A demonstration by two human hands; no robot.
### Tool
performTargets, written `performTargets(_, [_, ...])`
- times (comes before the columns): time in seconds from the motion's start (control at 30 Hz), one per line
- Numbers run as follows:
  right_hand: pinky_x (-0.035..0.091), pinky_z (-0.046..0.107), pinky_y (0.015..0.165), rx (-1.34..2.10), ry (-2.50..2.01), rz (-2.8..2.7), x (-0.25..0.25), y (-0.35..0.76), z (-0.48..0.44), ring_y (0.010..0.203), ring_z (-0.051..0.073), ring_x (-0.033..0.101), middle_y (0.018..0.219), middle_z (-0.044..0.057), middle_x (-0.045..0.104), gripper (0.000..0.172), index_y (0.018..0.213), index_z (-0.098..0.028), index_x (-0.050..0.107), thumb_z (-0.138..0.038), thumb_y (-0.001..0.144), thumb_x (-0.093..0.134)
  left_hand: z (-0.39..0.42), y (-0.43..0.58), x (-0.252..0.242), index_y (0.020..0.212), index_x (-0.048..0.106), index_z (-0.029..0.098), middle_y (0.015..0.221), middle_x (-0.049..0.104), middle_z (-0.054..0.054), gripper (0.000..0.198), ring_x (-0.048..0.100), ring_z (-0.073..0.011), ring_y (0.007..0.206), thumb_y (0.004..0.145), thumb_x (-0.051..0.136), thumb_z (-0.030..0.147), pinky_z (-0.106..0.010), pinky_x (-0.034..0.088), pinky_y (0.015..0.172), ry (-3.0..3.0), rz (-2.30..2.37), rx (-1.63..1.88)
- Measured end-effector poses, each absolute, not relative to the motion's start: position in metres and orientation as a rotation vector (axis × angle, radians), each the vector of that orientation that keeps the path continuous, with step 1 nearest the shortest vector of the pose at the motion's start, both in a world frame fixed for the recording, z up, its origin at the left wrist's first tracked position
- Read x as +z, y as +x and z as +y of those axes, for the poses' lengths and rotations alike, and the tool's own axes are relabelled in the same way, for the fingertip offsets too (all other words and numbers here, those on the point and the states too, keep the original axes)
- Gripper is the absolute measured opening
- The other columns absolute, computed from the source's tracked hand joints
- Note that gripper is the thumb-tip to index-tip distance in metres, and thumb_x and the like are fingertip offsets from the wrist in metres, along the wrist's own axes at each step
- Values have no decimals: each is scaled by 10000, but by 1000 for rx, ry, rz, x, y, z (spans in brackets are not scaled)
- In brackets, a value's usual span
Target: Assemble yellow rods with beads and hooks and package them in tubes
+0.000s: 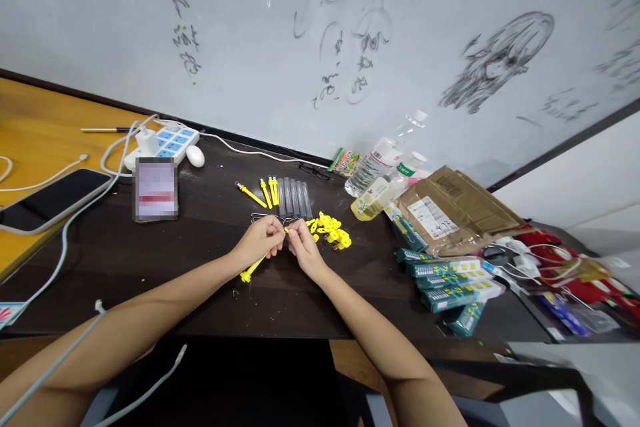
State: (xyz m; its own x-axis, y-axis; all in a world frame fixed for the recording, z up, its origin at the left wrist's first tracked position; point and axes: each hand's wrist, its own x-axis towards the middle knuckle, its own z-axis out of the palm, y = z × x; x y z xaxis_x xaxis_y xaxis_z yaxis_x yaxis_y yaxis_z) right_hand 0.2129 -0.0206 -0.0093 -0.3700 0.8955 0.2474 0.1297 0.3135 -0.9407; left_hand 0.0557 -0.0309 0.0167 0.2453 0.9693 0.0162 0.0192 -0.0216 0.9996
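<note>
Viewing remotely through the head camera, I take the row of clear tubes as my landmark on the dark bench. I find the yellow rod on the near side of the tubes, its knobbed end pointing toward the wearer and to the left. The left hand has its grip closed around what I judge to be this rod's shaft, though the fingers hide its middle. The right hand has its fingertips drawn together against a small yellow tip; I cannot tell whether its grip is clamped on that tip or merely touching it. I judge the rod light, fairly stiff and smooth, probably plastic, the slim shaft being the sound place for a pinch and the narrow tip the likelier part to slip or bend. Other yellow rods lie just beside the tubes on the left; loose yellow fittings sit to their right and nearer, limiting the right hand's sideways travel. Well to the right of the tubes, teal cartons form a further boundary. I note the broadest bench surface left of the tubes, and more between the hands and the front edge, where small parts could roll off.
</note>
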Motion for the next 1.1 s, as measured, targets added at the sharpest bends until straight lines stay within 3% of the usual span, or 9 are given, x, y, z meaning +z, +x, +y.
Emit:
performTargets(0.47, [281,196,449,1190,-861,-1595,-13,206,-24,470,67,325,621,-70,378,268,887,-225,425,-480,871,506,-43,54,22,771,479,195,555,487,67,50,471,-78,469,787,512,229,-177,354,475,1664,1195,1168])
performTargets(0.67, [290,171,401,1555,-729,-1402,-2,203,-24,444,60,275,560,-92,339,321,795,-229,366,-493,847,541,-41,52,21,783,477,196,625,489,54,26,440,-87,553,799,497,204,-194,348,553,1843,1227,1203])
performTargets(0.87, [272,156,380,1699,-737,-1248,6,203,-26,425,55,227,535,-103,301,316,798,-232,366,-482,836,555,-41,54,21,799,471,197,623,501,54,48,467,-80,514,812,489,239,-184,364,505,1731,1178,1129])
performTargets(1.1, [364,198,458,1528,-751,-1369,1,208,-17,476,65,345,612,-88,345,288,882,-229,409,-438,806,592,-41,55,19,815,458,197,601,520,54,82,500,-76,472,800,511,258,-159,383,422,1582,1104,1134])
